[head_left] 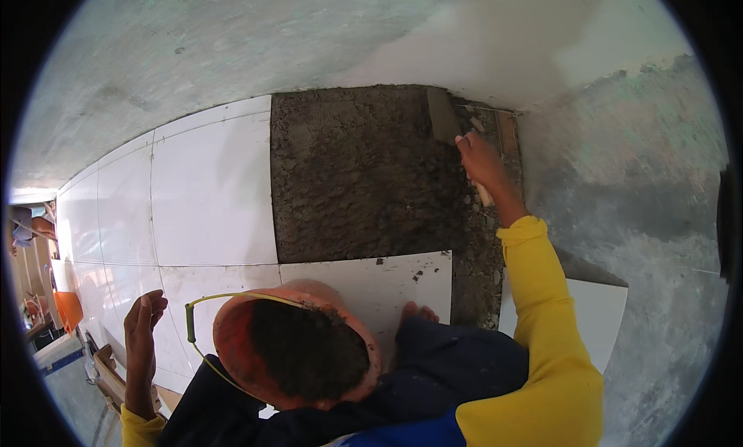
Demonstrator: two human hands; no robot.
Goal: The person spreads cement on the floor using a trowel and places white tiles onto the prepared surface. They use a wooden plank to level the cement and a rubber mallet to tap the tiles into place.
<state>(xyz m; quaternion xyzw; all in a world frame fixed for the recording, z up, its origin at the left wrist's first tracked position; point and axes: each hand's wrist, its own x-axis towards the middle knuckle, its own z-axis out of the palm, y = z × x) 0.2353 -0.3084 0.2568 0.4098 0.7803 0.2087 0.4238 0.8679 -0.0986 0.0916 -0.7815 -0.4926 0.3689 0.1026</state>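
Note:
My right hand [481, 164] is wrapped round the wooden handle of a trowel [443, 116]. The flat grey blade lies at the far right edge of a bed of dark wet mortar [356, 176], near the wall. To the left of the bucket, my left hand [145, 319] is held up with its fingers stretched out and nothing in it. An orange bucket [229, 346] of dark mortar stands tilted by my legs. Its yellow wire handle [248, 295] has a green grip.
White floor tiles [209, 191] border the mortar on its left and near sides. Rubble [487, 269] lines a strip along the right wall [635, 176]. A loose white tile [607, 311] leans there. My bare foot [418, 312] rests on a tile. Wooden pieces [108, 369] lie far left.

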